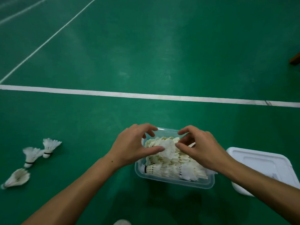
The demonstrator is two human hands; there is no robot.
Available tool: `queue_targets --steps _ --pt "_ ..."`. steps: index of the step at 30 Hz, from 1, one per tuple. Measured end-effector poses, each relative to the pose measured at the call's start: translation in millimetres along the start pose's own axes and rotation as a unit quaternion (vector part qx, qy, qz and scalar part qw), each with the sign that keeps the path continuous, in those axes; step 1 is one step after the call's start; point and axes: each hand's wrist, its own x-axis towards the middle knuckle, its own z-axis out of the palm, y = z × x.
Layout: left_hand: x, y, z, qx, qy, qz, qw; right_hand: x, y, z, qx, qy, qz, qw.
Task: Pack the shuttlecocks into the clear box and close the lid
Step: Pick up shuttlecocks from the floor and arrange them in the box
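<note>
The clear box (175,182) sits on the green floor, filled with several white shuttlecocks (172,169). Both hands hover over its far half. My left hand (133,148) has curled fingers, and its thumb touches the topmost shuttlecock (168,149). My right hand (199,150) curls from the other side, its thumb on the same shuttlecock. Whether either hand truly grips it is unclear. The white lid (263,163) lies flat on the floor to the right of the box. Three loose shuttlecocks (30,155) (50,146) (17,177) lie on the floor at the left.
A white court line (146,95) runs across the floor beyond the box. A brown object (295,59) pokes in at the right edge. A pale round thing (122,222) shows at the bottom edge.
</note>
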Motion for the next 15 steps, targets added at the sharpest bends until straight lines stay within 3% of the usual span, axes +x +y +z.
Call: queue_targets --steps 6,15 --pt "-25 -17 -21 -0.036 0.100 -0.033 0.994 37 -68 13 -0.036 -0.031 -0.081 0.996" --pt "-121 -161 -57 -0.107 0.235 -0.197 0.946 115 -174 151 -0.028 -0.102 -0.184 0.977"
